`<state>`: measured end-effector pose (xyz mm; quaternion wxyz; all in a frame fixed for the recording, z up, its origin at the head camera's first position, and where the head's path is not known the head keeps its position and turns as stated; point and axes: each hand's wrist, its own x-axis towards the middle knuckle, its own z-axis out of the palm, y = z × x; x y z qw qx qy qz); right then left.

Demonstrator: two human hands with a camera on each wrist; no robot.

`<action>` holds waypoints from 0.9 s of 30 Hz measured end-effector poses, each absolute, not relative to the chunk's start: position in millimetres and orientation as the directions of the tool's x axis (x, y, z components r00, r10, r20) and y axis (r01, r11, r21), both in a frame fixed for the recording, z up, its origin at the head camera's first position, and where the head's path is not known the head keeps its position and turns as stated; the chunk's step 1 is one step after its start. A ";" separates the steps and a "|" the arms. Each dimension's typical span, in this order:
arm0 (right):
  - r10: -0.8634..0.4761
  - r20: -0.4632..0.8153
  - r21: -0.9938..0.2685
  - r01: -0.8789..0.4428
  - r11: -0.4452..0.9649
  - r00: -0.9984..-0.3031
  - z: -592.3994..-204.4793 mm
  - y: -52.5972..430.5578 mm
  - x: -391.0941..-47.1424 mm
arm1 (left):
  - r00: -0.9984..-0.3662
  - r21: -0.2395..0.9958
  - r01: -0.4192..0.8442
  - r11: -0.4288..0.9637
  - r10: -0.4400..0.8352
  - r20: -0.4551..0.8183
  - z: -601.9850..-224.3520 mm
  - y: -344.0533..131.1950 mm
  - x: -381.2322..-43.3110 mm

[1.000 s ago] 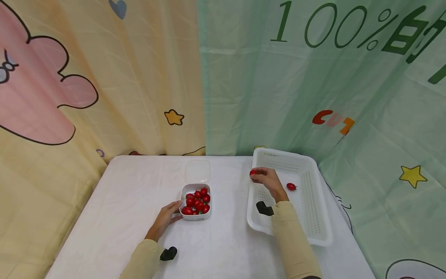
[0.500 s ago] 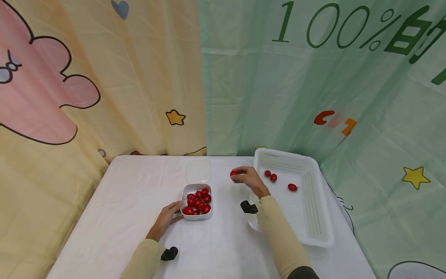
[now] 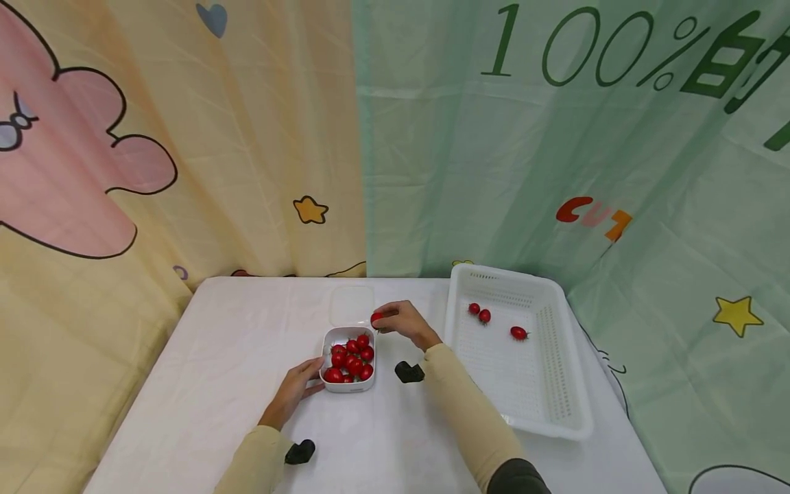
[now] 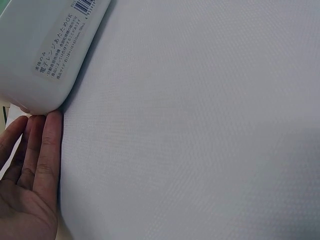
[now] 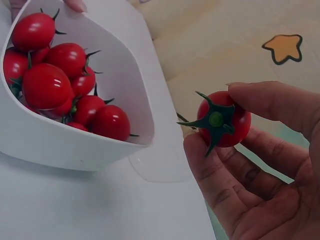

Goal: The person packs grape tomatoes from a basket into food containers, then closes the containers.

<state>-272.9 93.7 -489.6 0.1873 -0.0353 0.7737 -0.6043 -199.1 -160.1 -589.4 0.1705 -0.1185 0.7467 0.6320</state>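
In the head view a small white container point(image 3: 347, 387) holds several cherry tomatoes point(image 3: 352, 363). My left hand point(image 3: 293, 391) is at its left side, a fingertip at the rim. Straight fingers point(image 4: 49, 155) touch the container's lower edge in the left wrist view. Just beyond the container's back right corner is my right hand point(image 3: 404, 322). It pinches one cherry tomato point(image 5: 225, 122) between thumb and fingertips, green stem end toward the right wrist camera. That tomato is off the table, beside the container's rim.
A large white perforated basket point(image 3: 543, 384) stands at the right, with cherry tomatoes point(image 3: 518, 333) spread inside. A clear lid point(image 3: 350, 302) lies behind the small container. Printed curtains point(image 3: 420, 171) hang along the table's back and sides.
My right hand has carried the cherry tomato left, out of the basket and over the table to the small container. My left hand has stayed at the container's side.
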 end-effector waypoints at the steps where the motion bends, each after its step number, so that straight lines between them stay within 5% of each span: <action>1: -0.285 -0.248 -0.949 0.173 0.264 -0.926 -491.8 90.4 -272.5 | -0.914 0.904 -0.391 0.174 0.040 -0.404 -589.8 -160.1 -199.1; 15: -0.218 -0.253 -0.917 0.162 0.365 -0.943 -509.0 56.8 -268.8 | -0.917 0.909 -0.386 0.159 0.046 -0.397 -593.0 -155.2 -202.7; 27: -0.138 -0.224 -0.943 0.179 0.281 -0.965 -523.4 32.7 -258.8 | -0.919 0.908 -0.377 0.185 0.049 -0.392 -591.1 -160.8 -199.6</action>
